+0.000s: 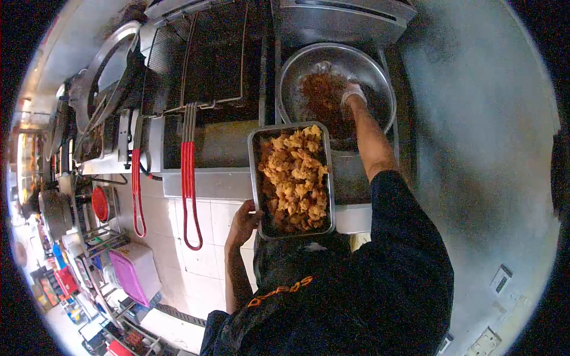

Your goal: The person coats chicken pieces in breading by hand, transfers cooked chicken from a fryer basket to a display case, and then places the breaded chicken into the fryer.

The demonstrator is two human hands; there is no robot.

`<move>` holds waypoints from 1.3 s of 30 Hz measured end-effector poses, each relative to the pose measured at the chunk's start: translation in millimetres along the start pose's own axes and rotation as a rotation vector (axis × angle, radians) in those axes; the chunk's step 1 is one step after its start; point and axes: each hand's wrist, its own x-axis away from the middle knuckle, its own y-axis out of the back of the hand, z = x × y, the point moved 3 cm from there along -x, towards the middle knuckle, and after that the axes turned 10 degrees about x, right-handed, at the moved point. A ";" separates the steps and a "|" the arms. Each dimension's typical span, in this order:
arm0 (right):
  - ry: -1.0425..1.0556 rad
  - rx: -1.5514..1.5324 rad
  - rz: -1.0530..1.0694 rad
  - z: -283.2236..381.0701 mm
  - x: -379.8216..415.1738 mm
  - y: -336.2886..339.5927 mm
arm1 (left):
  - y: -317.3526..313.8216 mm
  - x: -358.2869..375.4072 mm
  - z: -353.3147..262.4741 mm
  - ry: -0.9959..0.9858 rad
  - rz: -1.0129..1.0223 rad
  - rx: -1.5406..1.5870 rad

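My left hand (243,222) grips the left side of a rectangular metal tray (255,178) near its lower corner. The tray is piled with golden fried pieces (295,178), which look like battered chicken. My right hand (352,94), in a clear plastic glove, reaches into a large round steel bowl (383,83). Reddish-brown crumbly food or seasoning (323,92) lies in the bowl beside that hand. The right fingers are too small and blurred to make out.
Left of the bowl, wire fryer baskets (217,59) with red handles (188,190) rest above a fryer (208,145). A metal wall (475,118) runs along the right. A storage box with a purple lid (127,277) stands at lower left beside shelving.
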 end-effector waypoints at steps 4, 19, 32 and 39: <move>0.262 -0.713 0.015 -102.1 -112.4 -122.0 | 3.2 -1.4 5.6 -0.036 0.024 0.129; 0.248 -1.121 0.068 63.3 201.3 162.3 | 9.0 -6.3 14.8 -0.089 0.004 0.041; 0.689 -0.241 -0.157 213.9 319.0 142.3 | 10.2 -7.6 17.7 -0.133 0.054 0.121; 0.470 -0.391 -0.152 155.5 269.0 185.2 | 7.5 -6.0 11.1 -0.101 0.066 0.076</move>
